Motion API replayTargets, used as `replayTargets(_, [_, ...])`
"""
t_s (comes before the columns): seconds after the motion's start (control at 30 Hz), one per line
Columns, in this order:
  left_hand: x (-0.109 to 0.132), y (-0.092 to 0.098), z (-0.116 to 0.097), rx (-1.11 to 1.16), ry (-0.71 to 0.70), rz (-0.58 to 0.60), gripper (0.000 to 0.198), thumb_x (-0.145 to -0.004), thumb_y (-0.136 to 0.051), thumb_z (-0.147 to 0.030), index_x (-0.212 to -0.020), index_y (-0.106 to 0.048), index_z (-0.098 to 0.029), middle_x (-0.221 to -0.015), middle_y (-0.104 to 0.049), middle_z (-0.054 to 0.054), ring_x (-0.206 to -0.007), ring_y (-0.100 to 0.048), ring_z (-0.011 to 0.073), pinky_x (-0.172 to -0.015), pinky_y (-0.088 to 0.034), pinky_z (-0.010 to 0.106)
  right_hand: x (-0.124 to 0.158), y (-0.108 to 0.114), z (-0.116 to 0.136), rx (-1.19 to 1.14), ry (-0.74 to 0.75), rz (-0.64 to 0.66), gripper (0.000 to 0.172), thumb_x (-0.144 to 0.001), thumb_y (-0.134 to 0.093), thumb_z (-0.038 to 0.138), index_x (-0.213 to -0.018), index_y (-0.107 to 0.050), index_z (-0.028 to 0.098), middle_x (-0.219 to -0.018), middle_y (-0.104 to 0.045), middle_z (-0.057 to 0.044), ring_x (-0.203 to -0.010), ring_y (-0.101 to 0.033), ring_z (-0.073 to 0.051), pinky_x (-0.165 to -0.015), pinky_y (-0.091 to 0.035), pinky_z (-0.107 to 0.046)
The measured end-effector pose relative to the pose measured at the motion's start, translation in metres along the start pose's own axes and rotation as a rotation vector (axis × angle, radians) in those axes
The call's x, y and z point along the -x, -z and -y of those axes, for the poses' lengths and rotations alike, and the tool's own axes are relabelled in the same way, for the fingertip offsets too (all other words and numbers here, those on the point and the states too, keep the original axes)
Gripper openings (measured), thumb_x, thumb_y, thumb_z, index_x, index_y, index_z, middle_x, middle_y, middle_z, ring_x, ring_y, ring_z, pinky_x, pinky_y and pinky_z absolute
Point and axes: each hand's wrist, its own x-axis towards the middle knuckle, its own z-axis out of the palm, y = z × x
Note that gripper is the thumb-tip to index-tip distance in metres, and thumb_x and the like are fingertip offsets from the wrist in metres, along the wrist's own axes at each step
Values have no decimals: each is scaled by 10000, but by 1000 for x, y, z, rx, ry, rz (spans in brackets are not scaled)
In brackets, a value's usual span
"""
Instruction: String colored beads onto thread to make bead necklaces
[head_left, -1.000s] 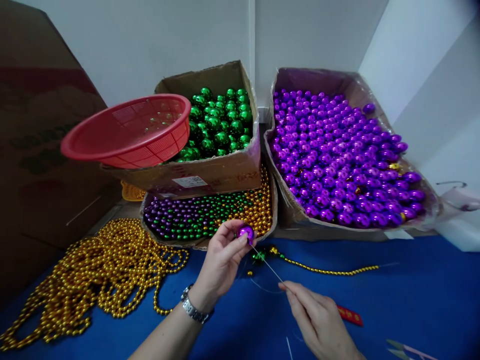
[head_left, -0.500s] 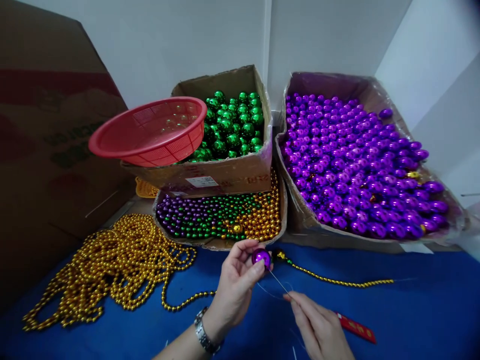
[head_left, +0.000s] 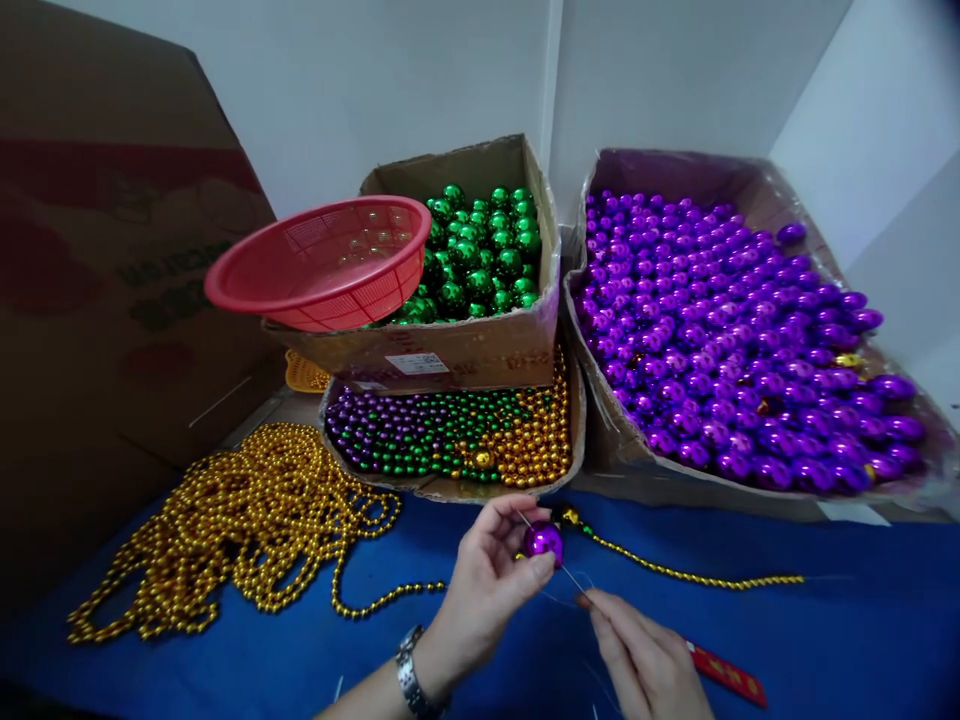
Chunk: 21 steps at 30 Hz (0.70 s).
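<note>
My left hand [head_left: 491,570], with a metal watch on its wrist, holds a shiny purple ball [head_left: 544,543] between thumb and fingers. A thin needle [head_left: 576,579] passes through the ball, its tip showing on the upper left side. My right hand [head_left: 649,645] pinches the needle's lower end. Fine clear thread loops near the needle. Just behind the ball lies a gold bead strand [head_left: 690,575] with a larger gold bead and small green beads at its left end. A small gold bead partly shows beside the left fingers.
A pile of gold bead strands [head_left: 247,530] lies left on the blue cloth [head_left: 300,660]. Behind stand boxes of green balls [head_left: 465,255], small mixed beads [head_left: 450,430] and purple balls [head_left: 720,340]. A red basket [head_left: 322,265] rests on the green-ball box. A red strip [head_left: 727,675] lies right.
The needle tip now shows beyond the purple ball's far side. Both hands and the ball sit slightly lower and farther right in view, and the whole scene has shifted right.
</note>
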Motion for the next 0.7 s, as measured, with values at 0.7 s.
replayTargets(0.7, [-139,53,-32,-1826,-263,260,201,-830,-498,-309,-944,-624,-201,-895,-678,99,-841,-640,247,-708,-477,313,5,-1,-10,2,-22,-23,234,-923,-420,207,-1074,-597,180,-829,-690,-68,-710,-681,-170,-662,-556,-213])
